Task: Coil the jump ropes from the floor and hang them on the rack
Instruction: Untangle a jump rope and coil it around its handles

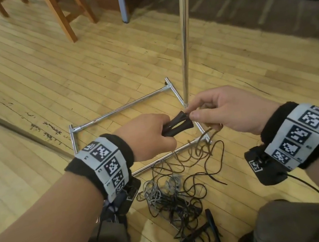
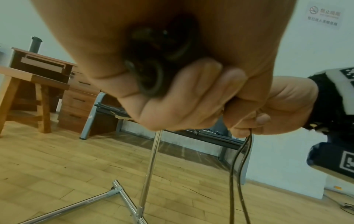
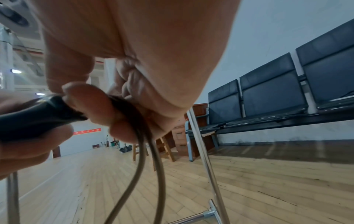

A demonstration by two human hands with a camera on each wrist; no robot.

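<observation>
My left hand [image 1: 148, 134] grips two black jump-rope handles [image 1: 176, 125] side by side, a little above the floor. My right hand [image 1: 231, 110] pinches the dark rope [image 1: 203, 135] right at the handles' ends. Two strands [image 2: 237, 166] hang from it down to a tangled pile of ropes [image 1: 175, 198] on the wooden floor. The handle ends [image 2: 151, 63] show inside my left fist. In the right wrist view a handle [image 3: 38, 115] and the two strands [image 3: 153, 166] show under my fingers. The chrome rack pole [image 1: 183, 35] rises just behind my hands from its rectangular base [image 1: 120, 109].
A grey rope [image 1: 156, 191] and more black handles [image 1: 209, 220] lie in the pile between my knees. Wooden stool legs [image 1: 66, 17] and a desk stand at the back left. A row of dark bench seats [image 3: 268, 98] lines the wall on the right.
</observation>
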